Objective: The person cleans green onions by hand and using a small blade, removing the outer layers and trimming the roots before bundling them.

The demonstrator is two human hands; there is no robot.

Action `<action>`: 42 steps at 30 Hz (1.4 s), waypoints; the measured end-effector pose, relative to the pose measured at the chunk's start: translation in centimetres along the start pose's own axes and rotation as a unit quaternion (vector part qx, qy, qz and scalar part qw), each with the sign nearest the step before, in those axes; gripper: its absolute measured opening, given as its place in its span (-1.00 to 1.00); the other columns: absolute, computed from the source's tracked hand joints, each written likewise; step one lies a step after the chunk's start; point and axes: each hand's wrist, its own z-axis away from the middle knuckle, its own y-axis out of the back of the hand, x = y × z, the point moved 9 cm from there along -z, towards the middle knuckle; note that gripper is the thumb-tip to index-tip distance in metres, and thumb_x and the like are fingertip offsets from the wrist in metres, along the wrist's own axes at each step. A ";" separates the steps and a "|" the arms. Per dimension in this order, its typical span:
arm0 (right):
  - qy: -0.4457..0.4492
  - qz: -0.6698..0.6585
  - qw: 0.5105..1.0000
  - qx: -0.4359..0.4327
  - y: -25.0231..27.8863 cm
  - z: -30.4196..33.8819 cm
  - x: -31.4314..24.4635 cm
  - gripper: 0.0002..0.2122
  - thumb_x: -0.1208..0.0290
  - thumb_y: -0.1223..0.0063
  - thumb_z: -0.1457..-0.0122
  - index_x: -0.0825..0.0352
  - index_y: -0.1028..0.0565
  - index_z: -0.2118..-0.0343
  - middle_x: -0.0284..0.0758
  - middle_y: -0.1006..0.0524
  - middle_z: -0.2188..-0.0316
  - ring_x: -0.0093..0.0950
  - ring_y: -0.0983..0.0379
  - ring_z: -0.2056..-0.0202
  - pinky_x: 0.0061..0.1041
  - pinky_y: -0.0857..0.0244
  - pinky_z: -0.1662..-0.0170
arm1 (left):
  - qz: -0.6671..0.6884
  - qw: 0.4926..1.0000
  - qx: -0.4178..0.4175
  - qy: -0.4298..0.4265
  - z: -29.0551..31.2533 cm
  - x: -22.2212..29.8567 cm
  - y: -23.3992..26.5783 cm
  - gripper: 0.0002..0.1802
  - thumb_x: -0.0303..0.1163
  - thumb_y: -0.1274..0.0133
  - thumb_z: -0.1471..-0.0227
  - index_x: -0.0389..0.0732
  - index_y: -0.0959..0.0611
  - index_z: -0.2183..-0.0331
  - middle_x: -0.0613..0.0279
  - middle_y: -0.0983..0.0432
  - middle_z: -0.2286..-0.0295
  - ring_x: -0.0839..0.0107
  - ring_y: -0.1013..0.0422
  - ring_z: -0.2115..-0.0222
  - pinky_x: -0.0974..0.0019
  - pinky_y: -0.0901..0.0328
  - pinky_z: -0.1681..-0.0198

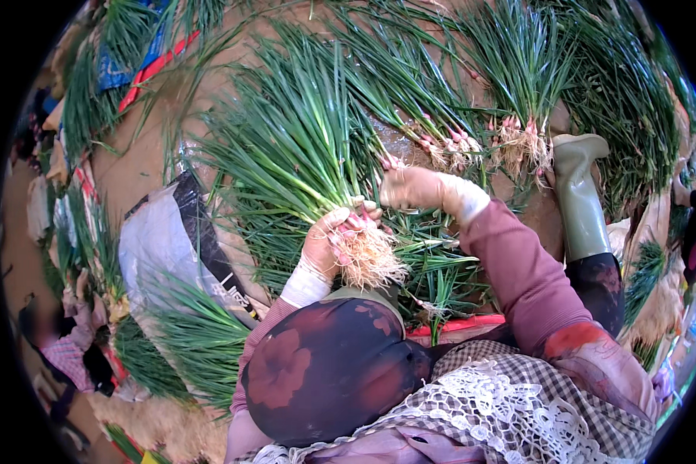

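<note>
My left hand (322,246) wraps round the base of a thick bunch of green garlic (305,147). Its long leaves fan up and away, while the pinkish bulbs and pale, stringy roots (367,255) hang out toward my knee. Just right of the bunch, my right hand (414,188) is curled and slightly blurred; whatever its fingers hold is hidden. A single stalk's pink base (392,162) shows right beyond its knuckles. Both hands wear thin pale gloves. Farther off lie a loose row of garlic stalks (448,143) and another bunch (526,131), roots toward me.
A large heap of green stalks (619,100) lies at the far right, beside my green rubber boot (584,201). Loose leaves (441,271) cover the ground under my hands. At left is a white and black sack (162,240), with more greens (193,332) near it. Another person (69,356) is at the left edge.
</note>
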 end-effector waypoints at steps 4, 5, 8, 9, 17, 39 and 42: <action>0.027 -0.117 0.974 0.193 -0.6 -1.8 -2.2 -0.76 0.22 0.19 -0.09 0.32 -0.36 0.41 -0.47 -0.32 0.70 -0.67 -0.19 0.74 -0.70 -0.09 0.71 | -0.003 0.999 -0.038 -0.007 -0.1 -0.2 -1.3 -0.60 -0.35 0.06 0.23 -0.37 -0.40 0.28 0.03 -0.36 0.38 0.14 -0.29 0.27 0.11 -0.17 0.12; 0.041 -0.176 0.954 0.238 -1.1 -1.1 -3.0 -0.75 0.19 0.19 -0.09 0.31 -0.32 0.50 -0.40 -0.27 0.74 -0.60 -0.17 0.78 -0.64 -0.10 0.72 | -0.028 1.000 -0.007 -0.009 0.1 0.2 -0.5 -0.62 -0.35 0.06 0.23 -0.37 -0.41 0.30 0.02 -0.36 0.39 0.15 -0.30 0.28 0.12 -0.18 0.13; 0.000 -0.167 0.929 0.331 -1.6 -0.3 -2.7 -0.77 0.23 0.23 -0.09 0.32 -0.33 0.50 -0.31 -0.35 0.72 -0.56 -0.25 0.79 -0.57 -0.16 0.70 | -0.043 0.999 -0.007 -0.019 0.6 0.8 -0.6 -0.64 -0.31 0.05 0.23 -0.37 -0.42 0.35 0.04 -0.35 0.41 0.19 -0.30 0.34 0.18 -0.22 0.20; 0.030 0.221 0.913 0.342 -0.6 0.9 -5.6 -0.76 0.26 0.27 -0.08 0.34 -0.36 0.43 -0.19 -0.42 0.64 -0.42 -0.37 0.69 -0.43 -0.23 0.57 | -0.042 0.998 -0.024 -0.033 0.8 1.1 -1.2 -0.64 -0.31 0.06 0.22 -0.37 -0.41 0.34 0.05 -0.35 0.41 0.20 -0.30 0.33 0.18 -0.22 0.20; -0.155 0.453 0.877 -0.033 -0.8 1.7 3.9 -0.71 0.21 0.10 0.09 0.25 -0.43 0.31 -0.21 -0.46 0.41 -0.26 -0.39 0.34 -0.39 -0.25 0.25 | -0.014 0.999 -0.040 0.016 0.8 0.6 -1.9 -0.50 -0.23 0.05 0.22 -0.31 -0.37 0.20 0.06 -0.35 0.38 0.15 -0.28 0.28 0.10 -0.22 0.20; 0.095 -0.111 0.972 0.183 -1.9 0.2 1.1 -0.77 0.23 0.16 -0.09 0.33 -0.35 0.40 -0.40 -0.38 0.63 -0.59 -0.29 0.59 -0.56 -0.23 0.54 | -0.067 0.997 -0.009 -0.047 -0.1 2.4 1.8 -0.52 -0.25 0.08 0.23 -0.37 -0.39 0.24 -0.10 -0.35 0.28 0.11 -0.28 0.22 0.10 -0.16 0.10; 0.088 -0.007 0.992 0.090 -4.1 0.6 0.6 -0.67 0.11 0.17 -0.07 0.34 -0.40 0.44 -0.43 -0.39 0.62 -0.59 -0.27 0.59 -0.59 -0.20 0.50 | -0.031 0.998 -0.028 -0.057 0.1 2.1 -2.9 -0.50 -0.25 0.07 0.24 -0.36 -0.37 0.22 -0.04 -0.35 0.28 0.16 -0.30 0.25 0.14 -0.18 0.11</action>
